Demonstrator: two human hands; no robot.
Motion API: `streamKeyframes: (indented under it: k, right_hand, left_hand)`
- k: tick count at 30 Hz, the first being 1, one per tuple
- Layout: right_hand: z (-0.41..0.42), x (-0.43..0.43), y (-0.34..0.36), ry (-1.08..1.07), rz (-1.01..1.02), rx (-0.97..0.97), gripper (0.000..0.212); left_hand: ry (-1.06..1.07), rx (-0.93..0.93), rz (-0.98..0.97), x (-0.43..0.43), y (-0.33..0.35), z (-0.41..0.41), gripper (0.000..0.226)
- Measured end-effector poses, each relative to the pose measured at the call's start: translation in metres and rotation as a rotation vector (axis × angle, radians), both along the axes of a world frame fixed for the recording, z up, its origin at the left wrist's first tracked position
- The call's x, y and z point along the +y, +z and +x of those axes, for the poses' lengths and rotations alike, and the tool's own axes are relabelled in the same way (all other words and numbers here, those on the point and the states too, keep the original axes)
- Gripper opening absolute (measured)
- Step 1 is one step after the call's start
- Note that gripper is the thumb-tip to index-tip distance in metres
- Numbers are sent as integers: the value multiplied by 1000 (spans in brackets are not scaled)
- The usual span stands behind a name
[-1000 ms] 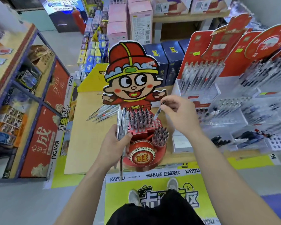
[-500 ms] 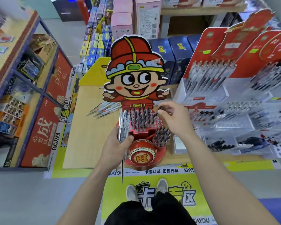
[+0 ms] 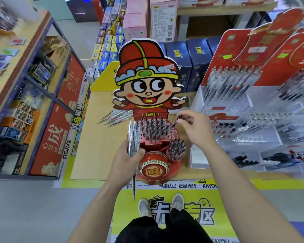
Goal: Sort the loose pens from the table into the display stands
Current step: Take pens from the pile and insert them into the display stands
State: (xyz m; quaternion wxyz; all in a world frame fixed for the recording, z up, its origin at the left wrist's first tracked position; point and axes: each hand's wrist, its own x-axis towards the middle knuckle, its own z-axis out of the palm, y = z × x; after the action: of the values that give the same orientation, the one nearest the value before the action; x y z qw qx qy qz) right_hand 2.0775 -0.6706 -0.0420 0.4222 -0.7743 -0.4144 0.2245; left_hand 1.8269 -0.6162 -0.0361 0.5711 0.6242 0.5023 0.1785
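Pinching a single pen (image 3: 174,124) near its upper end, the right hand (image 3: 198,132) holds it tilted, tip down and to the left, with thumb and forefinger pressed on the barrel and the other fingers (image 3: 187,114) loosely curled above it. Just under the pen's tip lies the right edge of the red stand (image 3: 148,146), where a few pale holes show beside rows of dark pens standing upright. Nearer the person than these fingers, a round cup (image 3: 176,149) on the stand is packed with more pens, and a red drum (image 3: 154,170) forms the stand's front. The left hand (image 3: 125,162) grips a bundle (image 3: 134,135) of clear pens upright just left of the stand, its fingers wrapped round the barrels and the thumb (image 3: 139,152) lying across the front; one pen of the bundle sticks down below the hand, past the edge of the desk (image 3: 95,146). Beyond and to the left of those fingers, loose pens (image 3: 116,117) lie fanned on the desk beside the foot of the cartoon board (image 3: 147,76) that rises behind the stand. Right of the right fingers, clear stands (image 3: 235,102) with red backs hold rows of pens, somewhat blurred.
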Motion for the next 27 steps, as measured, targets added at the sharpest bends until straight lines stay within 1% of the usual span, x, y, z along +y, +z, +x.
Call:
streamKeyframes:
  k: [7, 13, 17, 21, 27]
  right_hand:
    - [-5, 8, -9, 100, -78, -17, 17]
    - [-4, 17, -8, 161, -67, -65, 18]
    - [-4, 25, -4, 250, -132, -82, 19]
    - [-2, 28, -5, 275, -179, -91, 19]
    - [0, 28, -4, 286, -190, -130, 21]
  left_hand:
    - [9, 1, 5, 0, -2, 4, 9]
    - [15, 8, 1, -1, -2, 4, 9]
    - [13, 3, -9, -1, -2, 3, 8]
    - [21, -1, -4, 0, -5, -1, 10]
    - [36, -3, -10, 1, -5, -3, 10]
